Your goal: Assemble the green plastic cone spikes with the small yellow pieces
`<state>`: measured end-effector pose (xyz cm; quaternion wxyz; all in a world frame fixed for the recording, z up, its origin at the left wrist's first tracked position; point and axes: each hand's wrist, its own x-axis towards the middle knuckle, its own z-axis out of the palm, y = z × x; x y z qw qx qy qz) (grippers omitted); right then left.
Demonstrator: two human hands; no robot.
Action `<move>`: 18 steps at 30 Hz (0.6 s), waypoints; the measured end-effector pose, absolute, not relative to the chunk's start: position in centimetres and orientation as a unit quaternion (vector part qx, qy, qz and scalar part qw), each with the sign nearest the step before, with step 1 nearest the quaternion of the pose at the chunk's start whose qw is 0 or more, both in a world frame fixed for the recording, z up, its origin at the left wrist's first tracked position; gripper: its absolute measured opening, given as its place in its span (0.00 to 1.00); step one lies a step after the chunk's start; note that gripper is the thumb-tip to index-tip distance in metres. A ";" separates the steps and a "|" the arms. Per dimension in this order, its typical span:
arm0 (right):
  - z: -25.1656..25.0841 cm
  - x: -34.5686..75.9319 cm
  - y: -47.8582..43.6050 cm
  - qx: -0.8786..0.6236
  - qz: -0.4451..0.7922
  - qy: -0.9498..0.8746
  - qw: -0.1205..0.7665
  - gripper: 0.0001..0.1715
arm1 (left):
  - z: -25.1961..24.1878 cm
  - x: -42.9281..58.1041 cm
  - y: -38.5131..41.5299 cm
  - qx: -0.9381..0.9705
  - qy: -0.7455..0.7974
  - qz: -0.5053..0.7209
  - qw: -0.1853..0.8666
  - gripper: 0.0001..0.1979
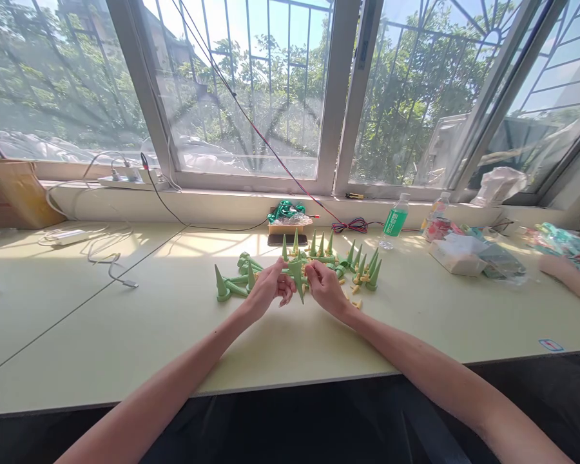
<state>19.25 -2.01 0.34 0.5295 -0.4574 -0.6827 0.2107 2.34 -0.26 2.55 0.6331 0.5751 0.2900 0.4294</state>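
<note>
My left hand (272,287) is closed around the upper part of a green plastic spike (296,277), which hangs tip down above the table. My right hand (325,287) is pinched close beside the spike's wide end; whatever sits between its fingertips is hidden. Behind both hands lie and stand more green spikes, several upright on their wide bases, such as the spike (221,283) at the left and the spike (374,276) at the right. Small yellow pieces (357,304) are scattered among them, near my right hand.
A small box with green material (286,212) stands behind a dark phone (289,240). To the right are a green-labelled bottle (395,222), a white tissue pack (457,252) and another person's hand (558,265). Cables (107,258) trail over the pale table (140,335) on the left.
</note>
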 end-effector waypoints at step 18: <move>0.4 19.4 -2.1 -0.458 0.218 -0.675 0.536 0.24 | 2.9 2.3 -1.5 0.680 0.285 0.433 0.519 0.30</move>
